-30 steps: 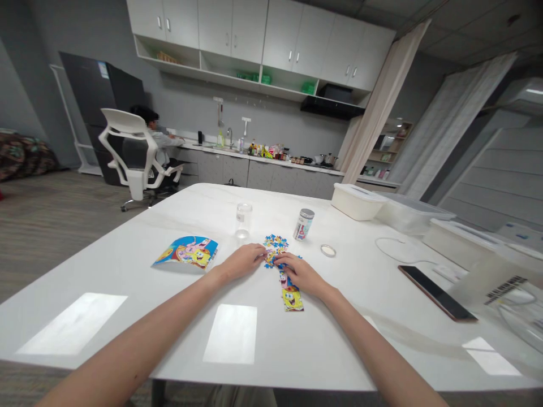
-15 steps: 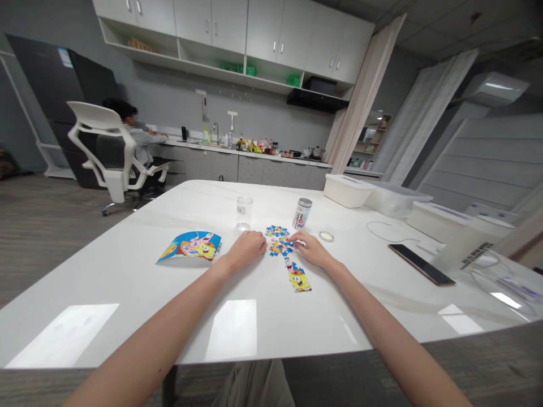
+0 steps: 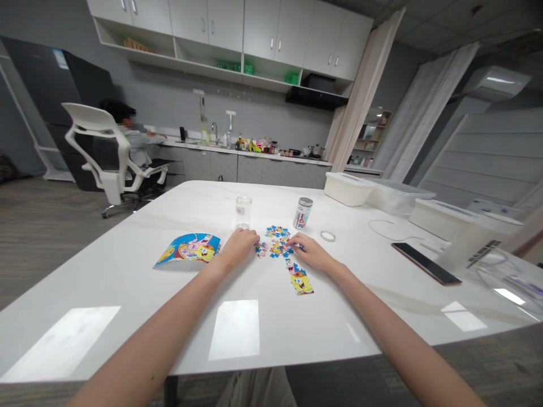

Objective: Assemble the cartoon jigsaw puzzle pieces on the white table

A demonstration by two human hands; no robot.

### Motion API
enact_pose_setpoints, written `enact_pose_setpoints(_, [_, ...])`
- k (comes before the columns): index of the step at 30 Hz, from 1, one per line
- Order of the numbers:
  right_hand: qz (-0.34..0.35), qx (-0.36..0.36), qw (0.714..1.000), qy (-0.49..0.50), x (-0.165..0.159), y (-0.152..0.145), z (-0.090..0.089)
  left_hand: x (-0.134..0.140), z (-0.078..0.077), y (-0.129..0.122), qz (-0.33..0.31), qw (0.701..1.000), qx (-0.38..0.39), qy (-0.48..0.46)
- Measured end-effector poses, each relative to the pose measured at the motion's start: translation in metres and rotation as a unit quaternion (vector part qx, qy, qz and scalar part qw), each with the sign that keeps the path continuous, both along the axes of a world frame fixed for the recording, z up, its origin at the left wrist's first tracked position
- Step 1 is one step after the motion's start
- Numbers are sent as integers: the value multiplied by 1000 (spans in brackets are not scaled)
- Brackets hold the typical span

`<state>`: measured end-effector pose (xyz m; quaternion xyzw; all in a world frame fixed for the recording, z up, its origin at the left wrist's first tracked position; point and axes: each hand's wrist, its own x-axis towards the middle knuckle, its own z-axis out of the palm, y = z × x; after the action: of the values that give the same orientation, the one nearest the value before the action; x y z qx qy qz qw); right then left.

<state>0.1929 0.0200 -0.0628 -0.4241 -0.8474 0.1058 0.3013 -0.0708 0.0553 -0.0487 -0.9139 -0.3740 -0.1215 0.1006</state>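
Observation:
Loose jigsaw puzzle pieces (image 3: 278, 232) lie in a small heap on the white table. My left hand (image 3: 240, 246) rests at the heap's left side, its fingers curled down by a few pieces (image 3: 261, 249); what is under the fingertips is hidden. On the right side my right hand (image 3: 311, 250) reaches in, thumb and fingers pinched at a puzzle piece on the heap's edge. Nearer to me lies a joined strip of puzzle (image 3: 300, 280) with a yellow cartoon face. Left of my left hand sits a curved picture sheet (image 3: 186, 249) in matching colours.
Behind the heap stand a clear jar (image 3: 243, 212) and a printed can (image 3: 302, 213) with a silver lid. A round lid (image 3: 328, 236) lies flat to the right. Farther right are a phone (image 3: 425, 263), cables and storage boxes (image 3: 348, 189). A person sits at the back counter.
My left hand has shifted slightly left, and pieces by its fingertips now show. My right fingers have drawn closer together at the heap. The view has tilted slightly.

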Motion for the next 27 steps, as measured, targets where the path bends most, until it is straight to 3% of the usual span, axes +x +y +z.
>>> enact_pose_setpoints(13, [56, -41, 997, -23, -8, -13, 13, 1, 0, 0, -14, 1000, -16, -6])
enact_pose_setpoints(27, [62, -51, 996, -49, -5, -14, 18, 3, 1, -2, -11, 1000, -13, 3])
